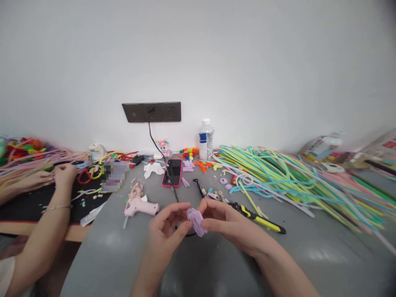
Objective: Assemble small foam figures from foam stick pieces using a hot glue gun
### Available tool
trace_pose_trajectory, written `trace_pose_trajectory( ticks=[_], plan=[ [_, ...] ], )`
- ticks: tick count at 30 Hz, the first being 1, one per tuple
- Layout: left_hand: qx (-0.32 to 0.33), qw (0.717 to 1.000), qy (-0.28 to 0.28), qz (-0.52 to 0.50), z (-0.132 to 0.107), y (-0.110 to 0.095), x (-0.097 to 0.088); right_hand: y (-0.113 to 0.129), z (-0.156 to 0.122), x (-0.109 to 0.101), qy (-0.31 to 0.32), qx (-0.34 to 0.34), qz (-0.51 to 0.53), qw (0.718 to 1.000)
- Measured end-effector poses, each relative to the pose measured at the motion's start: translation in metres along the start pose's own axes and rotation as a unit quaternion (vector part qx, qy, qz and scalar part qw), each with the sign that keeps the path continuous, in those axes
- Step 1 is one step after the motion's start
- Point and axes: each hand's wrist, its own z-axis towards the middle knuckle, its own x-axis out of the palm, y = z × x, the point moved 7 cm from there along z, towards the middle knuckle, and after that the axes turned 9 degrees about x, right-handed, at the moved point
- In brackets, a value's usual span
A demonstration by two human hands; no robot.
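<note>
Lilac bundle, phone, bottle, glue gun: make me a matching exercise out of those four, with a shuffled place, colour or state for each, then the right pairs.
Things
1. Lilac bundle
2. Phone
3. Bottle
4. Glue gun

Matches
A. Standing upright by the wall
B. Held between the left hand and right hand
C. Pale pink, lying on its side
D. Dark screen, crossed by a black cable

Pairs: 1-B, 2-D, 3-A, 4-C

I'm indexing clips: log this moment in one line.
left hand: holding lilac bundle | right hand: holding same | glue gun: on table
</note>
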Motion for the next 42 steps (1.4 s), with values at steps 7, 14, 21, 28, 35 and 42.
trace_pose_trajectory(
  ticks=[7, 14, 21, 28, 35, 42],
  plan=[
    [-0.016, 0.999, 0.018, -0.023, -0.002, -0.003, 0.002, -0.006, 0.003, -0.002, 0.002, 0.015, 0.025, 1.000],
    [-0.016, 0.997, 0.060, -0.050, -0.007, 0.000, 0.000, -0.013, 0.004, -0.004, 0.019, 0.035, 0.087, 0.995],
    [-0.006, 0.994, 0.106, -0.007, -0.009, 0.002, 0.002, -0.023, 0.007, -0.002, 0.038, 0.066, 0.091, 0.993],
    [-0.013, 0.986, 0.166, 0.015, -0.013, 0.005, 0.006, -0.030, 0.009, 0.000, 0.063, 0.084, 0.073, 0.992],
    [-0.004, 0.985, 0.170, 0.005, -0.012, 0.003, 0.005, -0.028, 0.006, -0.002, 0.066, 0.079, 0.062, 0.993],
    [0.009, 0.984, 0.175, 0.013, -0.010, 0.000, 0.007, -0.026, 0.003, 0.004, 0.090, 0.093, 0.053, 0.990]
  ],
)
